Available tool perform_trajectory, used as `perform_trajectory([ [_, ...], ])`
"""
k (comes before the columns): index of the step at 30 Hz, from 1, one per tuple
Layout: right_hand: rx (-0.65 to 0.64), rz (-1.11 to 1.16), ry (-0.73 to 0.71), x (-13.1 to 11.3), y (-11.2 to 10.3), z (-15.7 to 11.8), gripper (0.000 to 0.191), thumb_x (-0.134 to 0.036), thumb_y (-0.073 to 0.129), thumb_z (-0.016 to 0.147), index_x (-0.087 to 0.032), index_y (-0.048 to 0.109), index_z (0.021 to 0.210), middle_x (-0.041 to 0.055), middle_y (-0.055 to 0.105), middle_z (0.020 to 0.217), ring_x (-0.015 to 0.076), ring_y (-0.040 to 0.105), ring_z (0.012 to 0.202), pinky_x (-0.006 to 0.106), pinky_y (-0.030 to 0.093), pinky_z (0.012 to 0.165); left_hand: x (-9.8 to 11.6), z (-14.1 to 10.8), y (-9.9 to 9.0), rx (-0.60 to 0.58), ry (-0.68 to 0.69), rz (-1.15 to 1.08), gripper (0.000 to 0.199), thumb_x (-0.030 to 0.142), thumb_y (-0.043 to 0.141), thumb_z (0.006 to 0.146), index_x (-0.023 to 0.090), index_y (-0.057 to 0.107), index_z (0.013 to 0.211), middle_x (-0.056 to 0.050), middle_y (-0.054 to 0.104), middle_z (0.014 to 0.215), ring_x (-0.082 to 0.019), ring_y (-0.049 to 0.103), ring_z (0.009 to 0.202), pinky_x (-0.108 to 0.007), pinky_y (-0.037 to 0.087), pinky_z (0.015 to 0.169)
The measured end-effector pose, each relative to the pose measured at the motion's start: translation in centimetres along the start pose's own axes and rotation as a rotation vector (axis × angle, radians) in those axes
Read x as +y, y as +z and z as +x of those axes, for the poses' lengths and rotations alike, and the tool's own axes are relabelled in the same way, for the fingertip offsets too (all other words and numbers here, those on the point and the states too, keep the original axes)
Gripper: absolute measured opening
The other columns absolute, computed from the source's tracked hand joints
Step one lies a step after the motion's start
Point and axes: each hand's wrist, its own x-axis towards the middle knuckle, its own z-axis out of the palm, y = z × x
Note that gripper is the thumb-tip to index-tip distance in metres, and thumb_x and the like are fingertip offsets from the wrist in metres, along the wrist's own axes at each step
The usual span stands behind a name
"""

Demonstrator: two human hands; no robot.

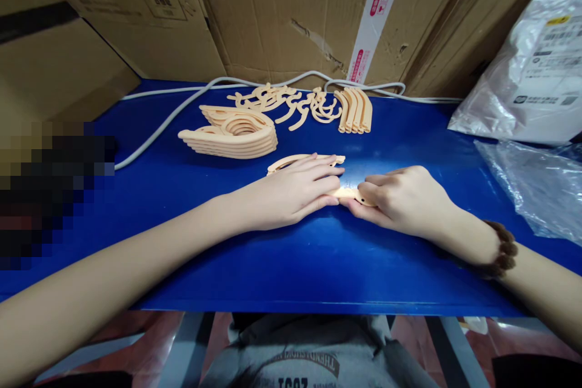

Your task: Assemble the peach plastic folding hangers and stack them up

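Observation:
Between my hands, low over the blue table (282, 273), is a beige plastic piece (348, 193) with a small dark hole near its right end. My left hand (295, 191) lies over its left part, thumb and fingers closed on it. The fingers of my right hand (395, 197) are curled round its right end. Another curved beige part (291, 160) shows behind and under my left fingers, mostly covered. How the two parts relate under the hand is hidden.
A stack of beige curved pieces (231, 139) stands back left. Behind are loose beige hooks (295, 109) and several short curved bars (357, 110). A white cable (168, 118) runs along cardboard boxes (282, 18). Plastic bags (527, 79) lie at right.

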Motion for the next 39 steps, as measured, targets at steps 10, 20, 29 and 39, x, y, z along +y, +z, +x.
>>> perform_trajectory([
  [10,0.008,0.108,-0.203,0.3,0.5,-0.2,0.056,-0.048,0.037,0.100,-0.017,0.056,0.058,0.0010,0.054,0.051,0.0107,0.039,0.041,0.032,0.017,0.050,-0.4,-0.1,-1.1,0.064,-0.219,-0.328,0.031,0.032,0.048,0.097,0.023,0.050,0.127,-0.008,0.045,0.149,-0.025,0.032,0.144,-0.056,0.023,0.119],
  [20,0.130,0.251,-0.298,-0.1,0.0,0.3,0.056,-0.065,0.049,0.090,-0.019,0.050,0.059,-0.0007,0.048,0.057,0.0138,0.039,0.054,0.030,0.028,0.056,-1.6,-0.1,-1.2,0.156,-0.285,-0.482,0.052,0.019,0.060,0.083,0.019,0.046,0.133,-0.010,0.052,0.140,-0.026,0.047,0.134,-0.041,0.048,0.106],
  [29,0.145,0.147,-0.257,0.0,0.0,0.7,0.052,-0.065,0.044,0.092,-0.019,0.058,0.072,0.0051,0.057,0.071,0.0201,0.045,0.072,0.035,0.032,0.068,-1.9,-0.1,-0.6,0.235,-0.273,-0.456,0.048,0.023,0.060,0.086,0.018,0.047,0.131,-0.010,0.055,0.138,-0.024,0.052,0.130,-0.040,0.047,0.108],
  [39,0.168,0.134,-0.045,0.2,0.2,0.6,0.051,-0.061,0.051,0.090,-0.014,0.060,0.109,0.0142,0.062,0.108,0.0249,0.054,0.088,0.037,0.040,0.075,-1.5,0.1,-0.8,0.261,-0.239,-0.291,0.047,0.021,0.059,0.083,0.017,0.050,0.129,-0.009,0.060,0.132,-0.023,0.057,0.123,-0.034,0.047,0.105],
])
